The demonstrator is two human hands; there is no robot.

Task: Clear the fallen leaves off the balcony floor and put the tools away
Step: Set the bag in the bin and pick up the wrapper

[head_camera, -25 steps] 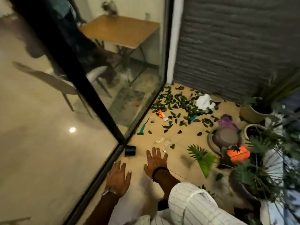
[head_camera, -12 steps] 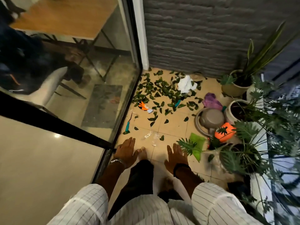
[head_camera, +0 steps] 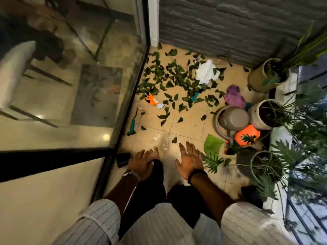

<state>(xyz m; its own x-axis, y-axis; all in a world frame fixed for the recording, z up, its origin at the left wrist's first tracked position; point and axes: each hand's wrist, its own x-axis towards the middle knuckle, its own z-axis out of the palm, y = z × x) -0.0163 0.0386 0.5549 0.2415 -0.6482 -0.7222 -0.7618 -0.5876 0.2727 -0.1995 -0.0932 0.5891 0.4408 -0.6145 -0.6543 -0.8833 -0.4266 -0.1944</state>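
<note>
From where I sit the job looks barely begun: the fallen leaves [head_camera: 168,80] lie scattered thick over the balcony floor [head_camera: 189,128], most of them beyond the watering can [head_camera: 231,119] toward the grey wall [head_camera: 230,23], with a few strays nearer me. Nothing seems gathered into a pile or bag yet. The tools are out too: a teal-handled tool [head_camera: 133,123] lies to the left of the watering can, hard by the glass door [head_camera: 74,82], a second teal handle [head_camera: 195,96] sits among the leaves, and an orange glove [head_camera: 152,100] rests between those two. A white crumpled cloth or bag [head_camera: 206,72] lies farther off, against the wall side of the leaf patch. So I judge all the sweeping and all the stowing remain to do. My left hand [head_camera: 140,161] hangs low, nearer me than the watering can, fingers straight and spread, holding nothing. My right hand [head_camera: 189,160] is held level with it, palm down, fingers extended and slack, also empty, just beside a green cloth [head_camera: 213,144].
</note>
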